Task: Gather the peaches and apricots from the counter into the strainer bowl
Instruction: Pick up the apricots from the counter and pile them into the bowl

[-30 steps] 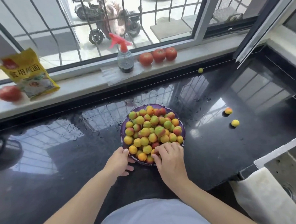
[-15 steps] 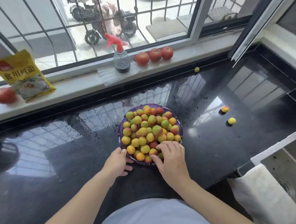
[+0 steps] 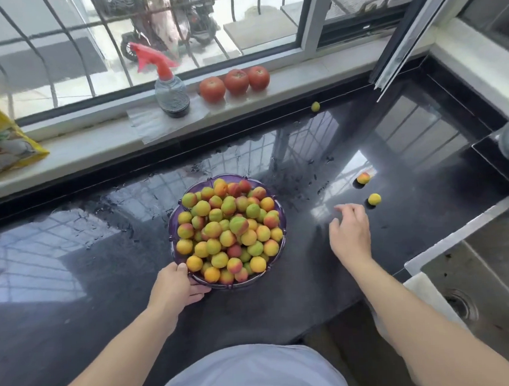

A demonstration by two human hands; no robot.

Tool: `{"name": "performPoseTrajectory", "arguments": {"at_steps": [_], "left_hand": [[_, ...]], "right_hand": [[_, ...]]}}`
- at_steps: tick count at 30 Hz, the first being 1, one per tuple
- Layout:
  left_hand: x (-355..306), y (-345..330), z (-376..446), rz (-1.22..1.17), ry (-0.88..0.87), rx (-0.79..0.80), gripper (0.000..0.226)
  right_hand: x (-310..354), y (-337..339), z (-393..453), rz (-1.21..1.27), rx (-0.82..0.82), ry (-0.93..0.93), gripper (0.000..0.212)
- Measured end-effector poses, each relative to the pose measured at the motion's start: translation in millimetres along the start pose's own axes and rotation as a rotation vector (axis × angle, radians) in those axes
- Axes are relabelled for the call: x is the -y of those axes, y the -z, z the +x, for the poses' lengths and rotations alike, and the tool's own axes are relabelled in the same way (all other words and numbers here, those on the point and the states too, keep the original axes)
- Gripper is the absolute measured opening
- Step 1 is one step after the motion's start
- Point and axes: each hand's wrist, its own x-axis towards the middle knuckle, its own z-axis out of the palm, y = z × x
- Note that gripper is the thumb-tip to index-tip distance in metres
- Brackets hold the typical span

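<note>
Your right hand (image 3: pixel 350 235), fingers loosely spread and empty, hovers near the yellow apricot (image 3: pixel 374 199) right of the strainer bowl (image 3: pixel 172 226), whose near rim your left hand (image 3: pixel 172 288) grips. It looks small, round, soft and likely to roll on the wet counter (image 3: pixel 75 290); cup it gently.

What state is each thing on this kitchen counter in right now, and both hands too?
strainer bowl: heaped full of fruit
left hand: holds the bowl's near rim
right hand: open, empty, above the counter
yellow fruit: loose on the counter
orange-red fruit: loose on the counter
small fruit: loose by the sill
counter: wet
</note>
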Motion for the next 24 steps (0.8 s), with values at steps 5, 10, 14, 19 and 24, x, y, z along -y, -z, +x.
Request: {"name": "performPoseTrajectory", "arguments": {"at_steps": [5,10,14,19,24], "left_hand": [[2.8,-13.7,-4.8,0.055,-0.027,-0.127,0.035],[3.5,-21.3,-6.3,-0.026,0.043,-0.161,0.033],[-6.1,-13.8,-10.9,-0.032,0.116,-0.104,0.032],[-10.0,-9.6,-13.2,0.024,0.108,-0.082,0.033],[-10.5,-1.9,-8.2,0.156,0.044,-0.043,0.035]], "right_hand": [[-20.7,14.4,92.2,-0.257,0.018,0.061,0.044],[-42.7,20.6,148.1,-0.488,0.153,0.110,0.042],[-51.3,24.3,159.5,-0.658,0.225,0.182,0.025],[-14.8,13.7,128.2,-0.229,0.224,0.204,0.022],[62.1,13.1,62.4,0.212,0.284,0.248,0.023]]}}
